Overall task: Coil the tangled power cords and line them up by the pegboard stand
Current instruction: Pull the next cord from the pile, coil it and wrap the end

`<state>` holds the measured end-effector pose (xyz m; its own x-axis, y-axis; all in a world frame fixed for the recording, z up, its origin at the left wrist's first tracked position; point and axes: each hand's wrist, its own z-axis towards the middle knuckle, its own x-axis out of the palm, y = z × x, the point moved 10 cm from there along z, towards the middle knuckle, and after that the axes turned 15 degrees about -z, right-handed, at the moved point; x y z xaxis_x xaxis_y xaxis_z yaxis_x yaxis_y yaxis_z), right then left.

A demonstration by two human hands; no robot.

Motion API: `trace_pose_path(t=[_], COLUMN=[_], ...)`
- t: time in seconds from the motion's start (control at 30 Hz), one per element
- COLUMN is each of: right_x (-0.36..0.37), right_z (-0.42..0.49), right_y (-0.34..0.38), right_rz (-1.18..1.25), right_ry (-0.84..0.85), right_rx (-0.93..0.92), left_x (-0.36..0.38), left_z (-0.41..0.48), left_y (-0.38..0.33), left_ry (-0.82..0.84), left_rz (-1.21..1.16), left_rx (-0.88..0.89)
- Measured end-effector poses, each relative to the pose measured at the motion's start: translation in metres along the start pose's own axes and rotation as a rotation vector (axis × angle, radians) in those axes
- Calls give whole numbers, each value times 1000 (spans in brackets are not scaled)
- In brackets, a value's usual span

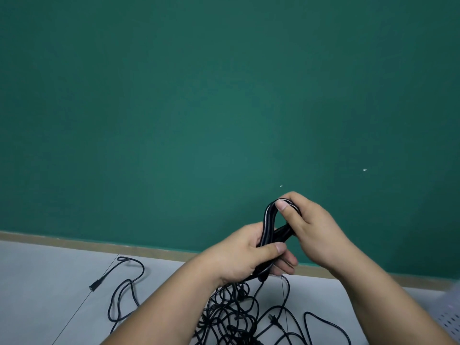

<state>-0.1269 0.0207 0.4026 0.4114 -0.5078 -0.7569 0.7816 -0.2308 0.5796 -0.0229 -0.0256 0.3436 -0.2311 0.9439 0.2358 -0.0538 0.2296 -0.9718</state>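
While the coil (265,217) hangs above the tangle (236,317), the left hand (239,255) wraps its fingers round the bottom and the right hand (311,227) pinches the top loop. It looks light, floppy, springy stuff — best gripped where loops bunch.

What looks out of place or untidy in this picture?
The black power cords lie in a tangled heap on the grey floor, one strand straying left to a connector. Only the coil held by the left hand and right hand is tidy. No damage shows.

Green wall (174,95); tan baseboard (99,244) below; grey floor (49,282), thin seam.
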Motion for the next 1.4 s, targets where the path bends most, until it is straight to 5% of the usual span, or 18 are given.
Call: trace_pose_path(t=[0.2,0.33,0.57,0.7,0.9,1.03,1.23,1.4], right_x=[6,17,100,119,88,54,1,38], right_z=[1,-2,-36,-39,-17,-2,-3,-1], right_y=[-1,-7,15,26,7,-10,-15,-11], right_rz=[296,271,544,681,554,97,-204,-634], right_ry=[-18,-75,438,518,367,243,-290,111], right_rx=[81,196,366,371,255,79,62,-39], left_x=[-6,-35,-79,-87,-127,-144,-126,-110], left_z=[2,2,-20,-24,-48,-54,-40,-27], left_y=[-2,-12,-34,-38,-56,-56,-43,-38], left_ry=[-112,-404,-751,-806,-983,-1041,-870,-712], left_rz=[-61,-106,-146,-171,-9,57,-169,-99], left_rx=[52,185,449,501,557,504,390,329])
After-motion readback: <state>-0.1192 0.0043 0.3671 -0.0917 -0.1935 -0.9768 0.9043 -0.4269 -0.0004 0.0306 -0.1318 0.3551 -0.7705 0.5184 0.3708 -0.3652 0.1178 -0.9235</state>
